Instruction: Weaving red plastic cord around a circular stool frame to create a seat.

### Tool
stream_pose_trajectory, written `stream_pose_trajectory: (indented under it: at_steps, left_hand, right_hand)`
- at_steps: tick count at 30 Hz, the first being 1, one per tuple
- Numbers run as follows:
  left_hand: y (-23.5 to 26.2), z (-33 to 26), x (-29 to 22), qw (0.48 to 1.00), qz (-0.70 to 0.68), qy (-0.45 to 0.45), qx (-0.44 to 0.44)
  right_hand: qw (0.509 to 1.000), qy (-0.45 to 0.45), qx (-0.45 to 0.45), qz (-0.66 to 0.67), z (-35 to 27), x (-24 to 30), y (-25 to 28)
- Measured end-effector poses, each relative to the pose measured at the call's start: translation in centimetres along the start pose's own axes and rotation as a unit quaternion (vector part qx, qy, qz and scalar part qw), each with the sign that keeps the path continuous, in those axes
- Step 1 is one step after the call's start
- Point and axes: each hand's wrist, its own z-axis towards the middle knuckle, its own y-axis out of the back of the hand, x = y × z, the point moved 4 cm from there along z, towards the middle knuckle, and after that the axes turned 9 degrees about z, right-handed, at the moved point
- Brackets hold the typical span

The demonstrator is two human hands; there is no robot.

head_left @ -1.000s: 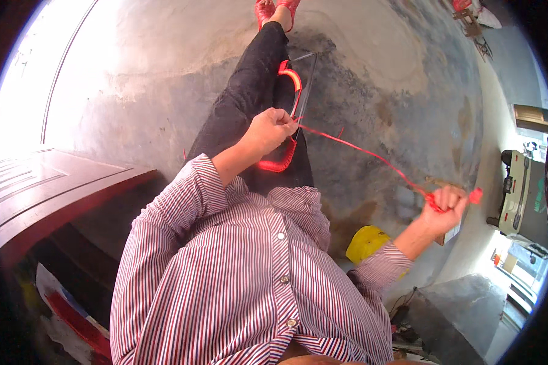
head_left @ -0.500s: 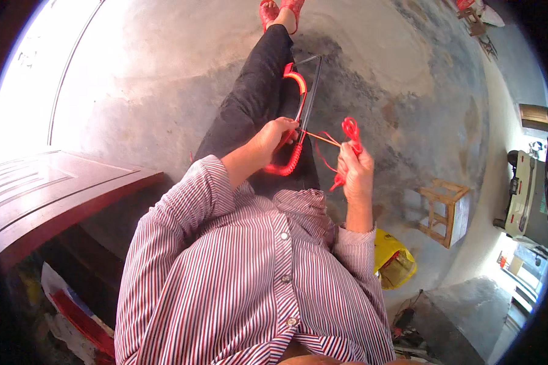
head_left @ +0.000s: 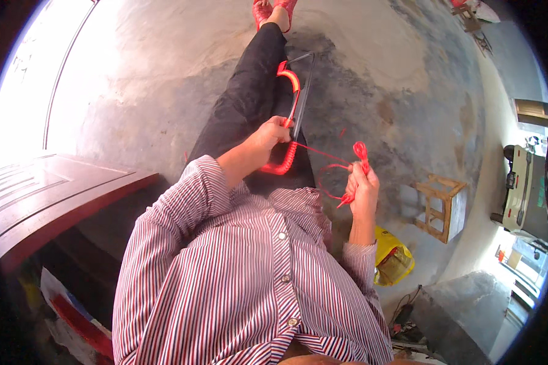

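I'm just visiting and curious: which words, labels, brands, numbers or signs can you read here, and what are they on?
None can be read.
Pale boxy thing at the far right: small green marks, too small and blurred to read.
Yellow bag: no readable lettering.
Red cord in the right hand, and red-wrapped frame at the left hand: no lettering visible.
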Motion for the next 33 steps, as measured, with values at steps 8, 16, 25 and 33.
stream_pose_trajectory:
  at_steps: [8,16,25,33]
  left_hand:
    - [-4.3,-8.0,-6.3,0.766,0.498,-0.407,0.028]
    - [0.0,-6.9,-9.8,0.974,-0.054,-0.203,0.080]
    - [-1.6,-5.3,-5.4,0.531,0.784,-0.316,-0.060]
    - [0.4,-3.4,-4.9,0.781,0.498,-0.335,-0.172]
  right_hand:
    - [0.936,-0.187,0.246,0.166,-0.3,-2.0,-6.5]
    - [0.921,-0.172,0.294,0.190,4.3,-1.3,-9.1]
    - [0.900,0.126,0.279,-0.309,6.1,-2.7,-10.9]
    - [0.969,0.195,0.140,-0.065,4.7,2.8,-4.3]
